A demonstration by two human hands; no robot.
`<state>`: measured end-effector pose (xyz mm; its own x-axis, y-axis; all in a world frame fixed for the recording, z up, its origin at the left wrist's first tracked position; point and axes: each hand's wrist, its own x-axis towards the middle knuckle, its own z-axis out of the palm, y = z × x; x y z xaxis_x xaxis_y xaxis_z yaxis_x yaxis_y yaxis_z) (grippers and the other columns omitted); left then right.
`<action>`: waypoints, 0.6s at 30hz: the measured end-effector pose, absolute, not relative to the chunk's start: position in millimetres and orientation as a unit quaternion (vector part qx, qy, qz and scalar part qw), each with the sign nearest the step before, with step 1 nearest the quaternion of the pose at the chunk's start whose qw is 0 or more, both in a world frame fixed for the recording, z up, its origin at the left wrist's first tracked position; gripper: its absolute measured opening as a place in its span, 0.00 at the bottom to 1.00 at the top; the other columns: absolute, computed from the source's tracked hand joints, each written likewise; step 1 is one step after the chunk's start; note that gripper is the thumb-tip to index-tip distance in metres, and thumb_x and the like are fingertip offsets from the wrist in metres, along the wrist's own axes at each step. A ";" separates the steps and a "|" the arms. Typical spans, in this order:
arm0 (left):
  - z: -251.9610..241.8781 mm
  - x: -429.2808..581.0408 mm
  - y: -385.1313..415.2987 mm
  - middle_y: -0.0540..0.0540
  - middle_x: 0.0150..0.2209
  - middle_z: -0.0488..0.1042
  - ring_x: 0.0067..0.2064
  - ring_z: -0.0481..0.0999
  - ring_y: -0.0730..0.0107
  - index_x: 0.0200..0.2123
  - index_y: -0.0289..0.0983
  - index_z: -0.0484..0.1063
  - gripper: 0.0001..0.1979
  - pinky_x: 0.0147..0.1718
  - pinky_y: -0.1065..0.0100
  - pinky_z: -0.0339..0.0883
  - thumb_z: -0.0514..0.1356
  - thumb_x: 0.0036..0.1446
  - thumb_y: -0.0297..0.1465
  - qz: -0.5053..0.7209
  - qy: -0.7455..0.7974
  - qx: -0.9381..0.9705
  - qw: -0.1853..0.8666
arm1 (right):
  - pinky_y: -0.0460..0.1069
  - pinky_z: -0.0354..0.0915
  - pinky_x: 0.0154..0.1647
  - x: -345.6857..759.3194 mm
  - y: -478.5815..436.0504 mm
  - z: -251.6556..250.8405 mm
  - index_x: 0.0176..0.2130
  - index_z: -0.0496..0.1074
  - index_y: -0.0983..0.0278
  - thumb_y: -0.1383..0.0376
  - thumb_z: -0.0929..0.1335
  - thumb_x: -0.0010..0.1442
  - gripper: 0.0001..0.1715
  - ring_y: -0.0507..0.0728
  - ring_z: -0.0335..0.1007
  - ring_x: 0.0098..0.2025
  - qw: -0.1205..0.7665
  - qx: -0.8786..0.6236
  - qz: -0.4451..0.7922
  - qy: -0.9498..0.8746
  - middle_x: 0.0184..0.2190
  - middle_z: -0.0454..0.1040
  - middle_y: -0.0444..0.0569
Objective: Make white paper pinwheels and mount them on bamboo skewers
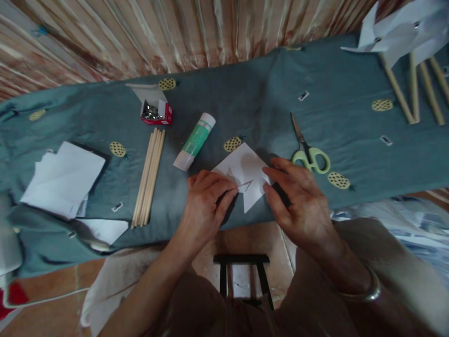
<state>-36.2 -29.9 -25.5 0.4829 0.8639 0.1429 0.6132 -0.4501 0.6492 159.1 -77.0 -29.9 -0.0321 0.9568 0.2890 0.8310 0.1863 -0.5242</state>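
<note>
A white paper square (pixel 247 161) with slits cut into it lies at the table's near edge, between my hands. My left hand (pixel 210 199) pinches a cut flap at its left side, thumb and forefinger pressed together. On the right side, my right hand (pixel 296 199) has its thumb and fingers closed on the paper's edge. Just beyond that hand lie scissors (pixel 308 154) with light green handles, blades pointing away from me. A green and white glue stick (pixel 195 141) rests to the upper left of the paper.
Several wooden sticks (pixel 148 180) lie left of the glue stick, below a small red box (pixel 156 112) of metal fasteners. Stacked white paper sheets (pixel 66 178) are at far left. Finished paper pinwheels (pixel 396 35) on sticks lie at the back right. A dark stool (pixel 242 259) stands below.
</note>
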 end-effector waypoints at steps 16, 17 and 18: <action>-27.9 -29.6 -26.1 0.49 0.33 0.77 0.42 0.70 0.60 0.31 0.39 0.74 0.07 0.43 0.55 0.57 0.60 0.61 0.34 0.212 0.483 0.819 0.227 | 0.68 0.58 0.62 150.1 -63.3 -34.6 0.54 0.68 0.55 0.64 0.63 0.64 0.19 0.66 0.62 0.62 0.295 -0.650 0.120 -0.690 0.60 0.65 0.51; -27.9 -29.5 -26.2 0.49 0.33 0.77 0.42 0.70 0.60 0.31 0.39 0.74 0.07 0.43 0.55 0.57 0.60 0.60 0.34 0.211 0.485 0.818 0.226 | 0.68 0.58 0.62 149.6 -63.5 -34.6 0.54 0.69 0.56 0.64 0.63 0.64 0.19 0.67 0.62 0.62 0.294 -0.650 0.121 -0.690 0.60 0.66 0.53; -27.8 -29.4 -26.3 0.49 0.33 0.77 0.42 0.69 0.60 0.31 0.39 0.74 0.07 0.43 0.55 0.57 0.60 0.60 0.34 0.211 0.486 0.817 0.226 | 0.69 0.58 0.62 149.2 -63.8 -34.7 0.53 0.69 0.58 0.64 0.63 0.64 0.19 0.67 0.62 0.61 0.293 -0.651 0.122 -0.690 0.60 0.65 0.55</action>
<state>-29.4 -26.3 -27.8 0.4378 0.8904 0.1246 0.6997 -0.4245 0.5747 149.2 -63.8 -34.7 0.0181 0.9692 0.2454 0.8264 0.1237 -0.5494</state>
